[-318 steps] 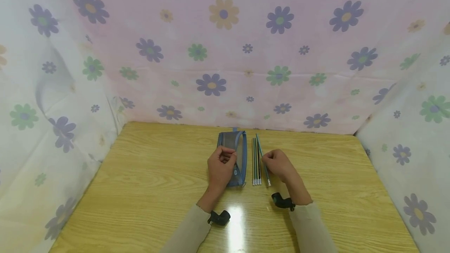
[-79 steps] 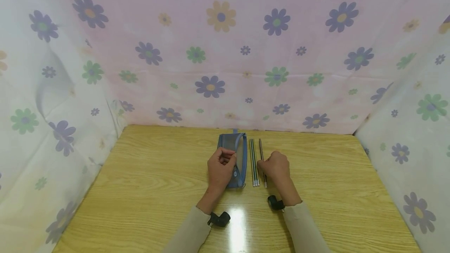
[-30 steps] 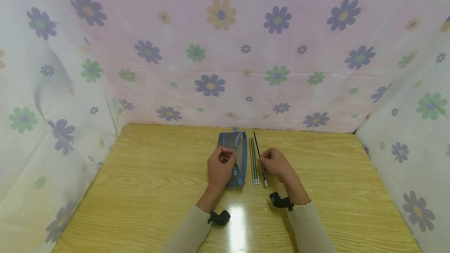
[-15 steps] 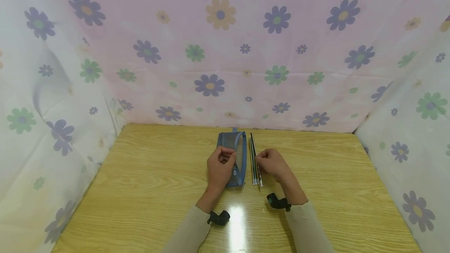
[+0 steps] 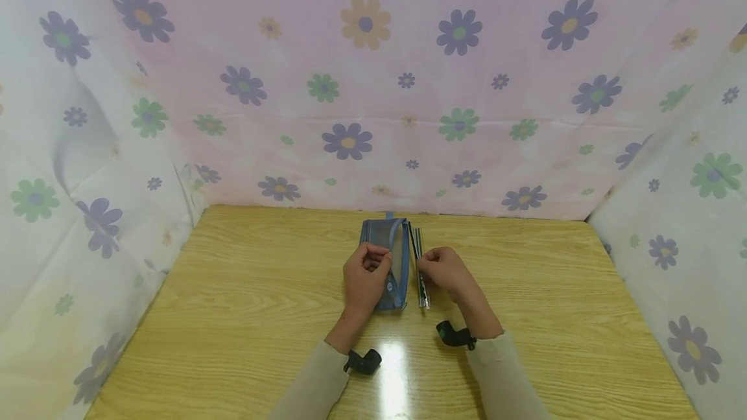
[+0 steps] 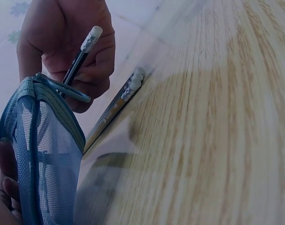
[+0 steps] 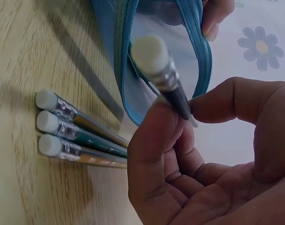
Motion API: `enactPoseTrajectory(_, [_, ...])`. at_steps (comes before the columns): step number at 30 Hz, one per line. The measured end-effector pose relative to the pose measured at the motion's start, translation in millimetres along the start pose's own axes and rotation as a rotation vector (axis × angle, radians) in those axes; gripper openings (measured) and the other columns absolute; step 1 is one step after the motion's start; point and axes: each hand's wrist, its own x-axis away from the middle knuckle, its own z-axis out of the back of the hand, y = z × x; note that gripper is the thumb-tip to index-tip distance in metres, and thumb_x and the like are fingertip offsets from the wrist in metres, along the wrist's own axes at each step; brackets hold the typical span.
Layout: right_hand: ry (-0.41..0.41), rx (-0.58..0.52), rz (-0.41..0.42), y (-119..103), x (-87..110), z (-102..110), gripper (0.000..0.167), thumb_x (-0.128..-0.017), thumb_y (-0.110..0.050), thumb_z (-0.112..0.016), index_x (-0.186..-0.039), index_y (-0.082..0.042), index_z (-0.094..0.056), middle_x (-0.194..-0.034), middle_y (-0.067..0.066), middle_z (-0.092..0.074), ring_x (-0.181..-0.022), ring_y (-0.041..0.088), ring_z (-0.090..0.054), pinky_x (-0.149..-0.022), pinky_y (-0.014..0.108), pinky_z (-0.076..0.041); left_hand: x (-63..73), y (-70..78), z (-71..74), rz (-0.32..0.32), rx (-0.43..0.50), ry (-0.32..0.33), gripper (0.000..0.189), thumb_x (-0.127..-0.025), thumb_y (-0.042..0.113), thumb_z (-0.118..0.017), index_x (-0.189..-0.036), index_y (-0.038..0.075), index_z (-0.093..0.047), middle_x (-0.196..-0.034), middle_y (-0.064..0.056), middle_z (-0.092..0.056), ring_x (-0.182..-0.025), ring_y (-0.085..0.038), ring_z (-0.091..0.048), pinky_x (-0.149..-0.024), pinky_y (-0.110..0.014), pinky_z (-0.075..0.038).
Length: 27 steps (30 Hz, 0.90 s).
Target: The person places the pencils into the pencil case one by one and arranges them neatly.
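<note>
A blue mesh pencil case (image 5: 380, 232) lies on the wooden table with its zipped mouth gaping towards the right. My left hand (image 5: 367, 277) pinches the edge of that mouth, and its fingertips (image 7: 218, 16) show there in the right wrist view. Between thumb and fingers, my right hand (image 5: 448, 271) holds a black pencil (image 7: 173, 91), white eraser end towards me, tilted beside the opening. Three more pencils (image 7: 93, 140), yellowish and green, lie side by side on the table beneath it. In the right wrist view a thin teal edge (image 7: 135, 68) shows inside the case.
The wooden table (image 5: 262, 303) stretches to both sides. A pink flowered cloth (image 5: 373, 83) hangs behind it, with white flowered cloths at left and right. Black wrist cameras (image 5: 364, 361) sit at both sleeves.
Earlier the right hand held a teal pencil, now gone from the row. It then picked up the black pencil and has carried it left over the other three to the case. The left hand stays put.
</note>
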Motion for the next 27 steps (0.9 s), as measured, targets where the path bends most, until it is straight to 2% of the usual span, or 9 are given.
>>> enactPoseTrajectory(8, [0.002, -0.022, 0.013, 0.0, -4.4, -6.1, 0.014, -0.093, -0.008, -0.061, -0.093, 0.005, -0.067, -0.08, 0.009, -0.062, -0.069, 0.021, -0.059, -0.064, 0.037, -0.058, 0.4, 1.0, 0.4, -0.024, 0.0, -0.002, 0.005, -0.094, 0.002, -0.076, -0.099, 0.001, -0.074, -0.083, -0.011, -0.073, -0.067, -0.014, -0.069, -0.06, -0.02, -0.054])
enactPoseTrajectory(17, [-0.018, -0.037, 0.032, 0.8, -7.1, -12.4, 0.017, -0.098, -0.01, -0.061, -0.1, 0.006, -0.067, -0.081, 0.011, -0.062, -0.069, 0.022, -0.06, -0.063, 0.037, -0.059, 0.9, 2.1, -0.2, -0.007, -0.008, -0.001, 0.007, -0.094, 0.001, -0.076, -0.098, 0.007, -0.075, -0.084, -0.01, -0.073, -0.069, -0.016, -0.069, -0.06, -0.021, -0.054])
enactPoseTrajectory(27, [-0.002, -0.065, 0.021, -0.3, -12.4, -24.6, 0.02, -0.1, -0.011, -0.061, -0.099, 0.007, -0.07, -0.079, 0.012, -0.065, -0.064, 0.021, -0.064, -0.061, 0.038, -0.06, 1.4, -0.5, -0.8, -0.002, -0.005, 0.004, 0.008, -0.094, 0.001, -0.077, -0.098, 0.008, -0.076, -0.084, -0.009, -0.073, -0.069, -0.017, -0.069, -0.06, -0.021, -0.053])
